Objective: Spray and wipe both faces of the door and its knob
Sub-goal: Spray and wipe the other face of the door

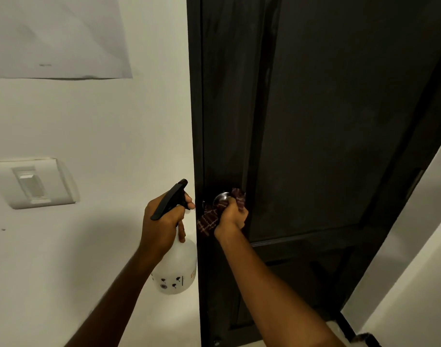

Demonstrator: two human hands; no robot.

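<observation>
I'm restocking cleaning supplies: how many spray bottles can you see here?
1: the spray bottle is gripped in the left hand, just left of the door. No other shows.

Dim warm indoor light, soft arm shadows on the pale wall [94, 121], dark door [327, 108] nearly detailless, wide-angle bending at edges, slight softness

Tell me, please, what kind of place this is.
Probably indoors in a home or flat, at a doorway: a dark panelled door with a round metal knob, and a plain white wall with a rocker light switch.
</observation>
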